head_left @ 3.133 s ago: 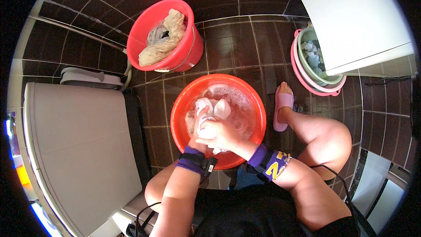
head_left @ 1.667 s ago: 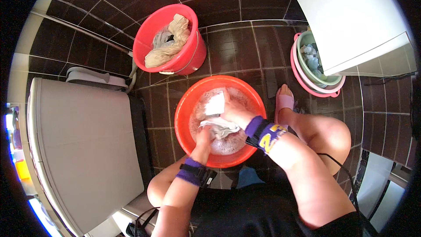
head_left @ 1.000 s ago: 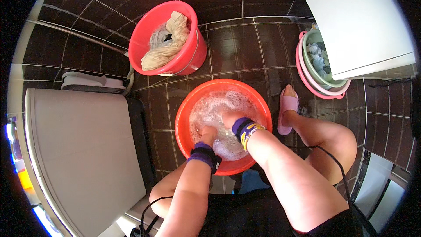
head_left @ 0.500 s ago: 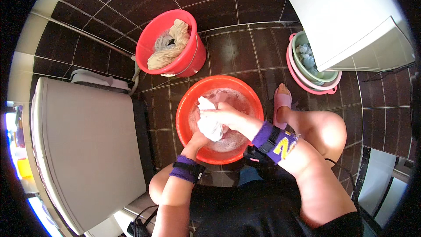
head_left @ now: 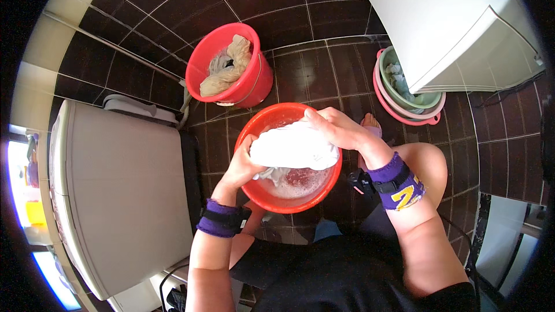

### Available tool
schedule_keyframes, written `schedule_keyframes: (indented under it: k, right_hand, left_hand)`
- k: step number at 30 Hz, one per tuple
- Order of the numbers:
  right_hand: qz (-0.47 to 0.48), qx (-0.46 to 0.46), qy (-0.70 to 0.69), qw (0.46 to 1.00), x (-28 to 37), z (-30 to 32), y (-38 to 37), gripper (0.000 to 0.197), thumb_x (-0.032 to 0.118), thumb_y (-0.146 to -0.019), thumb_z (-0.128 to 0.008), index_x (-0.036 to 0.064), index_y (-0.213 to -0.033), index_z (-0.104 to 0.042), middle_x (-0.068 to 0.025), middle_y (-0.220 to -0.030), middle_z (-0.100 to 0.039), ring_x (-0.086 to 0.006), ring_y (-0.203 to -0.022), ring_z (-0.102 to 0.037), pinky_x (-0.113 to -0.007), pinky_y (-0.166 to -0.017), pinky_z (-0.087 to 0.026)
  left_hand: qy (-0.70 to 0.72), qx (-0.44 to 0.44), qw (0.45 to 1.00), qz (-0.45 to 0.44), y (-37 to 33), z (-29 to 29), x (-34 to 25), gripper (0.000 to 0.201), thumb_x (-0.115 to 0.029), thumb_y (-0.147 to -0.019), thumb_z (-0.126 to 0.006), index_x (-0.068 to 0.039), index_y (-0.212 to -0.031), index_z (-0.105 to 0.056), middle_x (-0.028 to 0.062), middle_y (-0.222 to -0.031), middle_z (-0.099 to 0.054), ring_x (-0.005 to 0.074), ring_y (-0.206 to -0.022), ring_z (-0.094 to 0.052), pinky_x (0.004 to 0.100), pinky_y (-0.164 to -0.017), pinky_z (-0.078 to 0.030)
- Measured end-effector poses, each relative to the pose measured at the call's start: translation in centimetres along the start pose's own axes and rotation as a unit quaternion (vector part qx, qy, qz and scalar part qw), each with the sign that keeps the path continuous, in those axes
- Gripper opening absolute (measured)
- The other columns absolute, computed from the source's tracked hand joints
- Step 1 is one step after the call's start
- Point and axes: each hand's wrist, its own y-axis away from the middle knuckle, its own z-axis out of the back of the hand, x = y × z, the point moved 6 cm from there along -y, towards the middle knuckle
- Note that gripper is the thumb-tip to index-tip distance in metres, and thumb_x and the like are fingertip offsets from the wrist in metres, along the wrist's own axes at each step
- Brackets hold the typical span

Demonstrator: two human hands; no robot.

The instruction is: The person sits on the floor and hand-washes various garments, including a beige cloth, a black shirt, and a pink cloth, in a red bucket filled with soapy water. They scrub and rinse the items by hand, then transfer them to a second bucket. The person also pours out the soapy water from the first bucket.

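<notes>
Both hands gripped a wet white cloth (head_left: pixel 293 147) over the round orange basin (head_left: pixel 261 188) of soapy water: left hand (head_left: pixel 245 162) underneath, right hand (head_left: pixel 338 130) arched on top.

The dark tiled floor (head_left: pixel 324 0) bears 2 red tubs (head_left: pixel 261 84) (head_left: pixel 272 199) and stacked pink-green basins (head_left: pixel 404 110).

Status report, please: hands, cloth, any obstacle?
Left hand and right hand both grip white cloth. Cloth lifted above soapy orange basin. Nothing in the way.
</notes>
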Motion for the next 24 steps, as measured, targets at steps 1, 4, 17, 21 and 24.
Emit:
schedule_keyframes:
  k: [1,4,17,21,24]
  right_hand:
    - [0.007,-0.027,0.014,1.0,0.0,0.4,0.1,0.062,0.057,-0.093,-0.042,-0.0004,-0.101,-0.065,-0.0083,-0.09,-0.066,-0.0103,-0.085,-0.06,-0.027,-0.076,-0.047]
    - [0.072,-0.06,0.038,0.995,-2.9,-0.5,-1.1,0.053,0.052,-0.092,-0.05,0.0016,-0.1,-0.062,-0.0074,-0.091,-0.065,-0.0111,-0.087,-0.059,-0.028,-0.077,-0.047]
    - [0.045,-0.076,-0.446,0.891,-9.4,-7.5,-3.2,0.078,0.042,-0.085,-0.066,0.002,-0.141,-0.029,-0.0121,-0.135,-0.044,-0.0217,-0.124,-0.043,-0.036,-0.104,-0.035]
    - [0.047,-0.04,-0.518,0.853,-9.4,-8.5,-2.7,0.084,0.034,-0.078,-0.074,0.0041,-0.142,-0.028,-0.0106,-0.134,-0.045,-0.021,-0.123,-0.044,-0.036,-0.104,-0.035]
    - [0.047,-0.054,-0.5,0.863,-8.5,-8.7,-2.3,0.087,0.025,-0.073,-0.079,0.0052,-0.141,-0.03,-0.0088,-0.132,-0.047,-0.0198,-0.121,-0.045,-0.036,-0.103,-0.037]
  left_hand:
    - [0.029,0.018,0.999,0.002,0.2,0.0,-1.2,0.05,-0.005,-0.063,-0.076,-0.004,-0.105,-0.05,0.0033,-0.094,-0.056,0.0112,-0.09,-0.053,0.0272,-0.081,-0.044]
    - [0.148,0.041,0.988,0.019,0.5,0.0,-3.0,0.06,0.003,-0.057,-0.075,-0.003,-0.11,-0.048,0.0045,-0.101,-0.056,0.0137,-0.097,-0.054,0.0287,-0.088,-0.043]
    - [0.557,-0.175,0.81,0.06,-1.7,-3.2,0.6,0.032,-0.015,-0.086,-0.058,0.0,-0.114,-0.055,0.0117,-0.111,-0.063,0.0266,-0.104,-0.06,0.0398,-0.094,-0.046]
    - [0.573,-0.201,0.791,0.071,-2.7,-4.0,1.1,0.036,-0.027,-0.088,-0.055,-0.003,-0.114,-0.056,0.0119,-0.109,-0.064,0.0278,-0.102,-0.061,0.0431,-0.093,-0.047]
    - [0.575,-0.2,0.79,0.074,-3.4,-3.9,2.7,0.035,-0.03,-0.089,-0.053,-0.005,-0.113,-0.058,0.0099,-0.108,-0.065,0.0268,-0.099,-0.061,0.0424,-0.091,-0.048]
